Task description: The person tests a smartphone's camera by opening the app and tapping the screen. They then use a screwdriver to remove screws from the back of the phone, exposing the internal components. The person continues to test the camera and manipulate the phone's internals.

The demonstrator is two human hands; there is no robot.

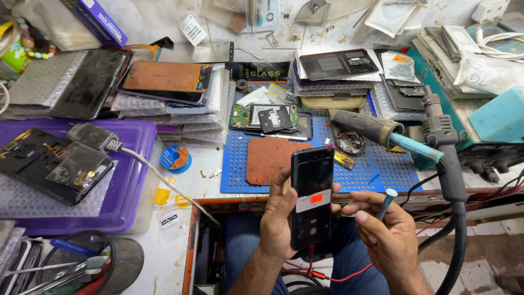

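Black phone in left hand, one screwdriver

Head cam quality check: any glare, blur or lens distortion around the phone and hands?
Head view: even, soft light with faint shadows; the black phone in the left hand is sharp, its dark glass showing only a mild sheen; the right hand with the small teal-tipped tool is crisp; wide-angle bending shows towards the edges, and the bottom corners are slightly soft.
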